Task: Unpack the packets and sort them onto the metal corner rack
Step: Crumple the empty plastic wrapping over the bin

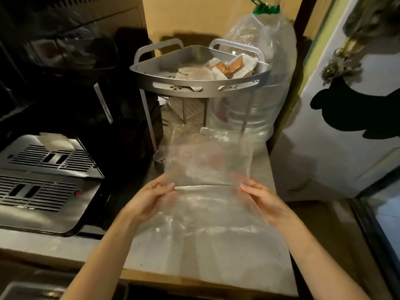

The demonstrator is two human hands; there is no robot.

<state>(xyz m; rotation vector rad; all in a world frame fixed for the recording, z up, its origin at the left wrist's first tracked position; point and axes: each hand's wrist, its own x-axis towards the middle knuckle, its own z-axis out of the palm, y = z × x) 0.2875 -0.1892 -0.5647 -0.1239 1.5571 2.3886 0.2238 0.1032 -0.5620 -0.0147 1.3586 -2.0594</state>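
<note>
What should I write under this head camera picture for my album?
Both hands, left and right, hold a clear plastic bag before the packet-filled metal corner rack.

Both bare forearms reach forward, the left hand (pixel 149 198) and right hand (pixel 263 200) level, apart, fingertips pinched closed.

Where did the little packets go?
In the head view, the packets lie in the top tray of the metal rack, just left of the big water bottle and beyond the clear bag.
</note>
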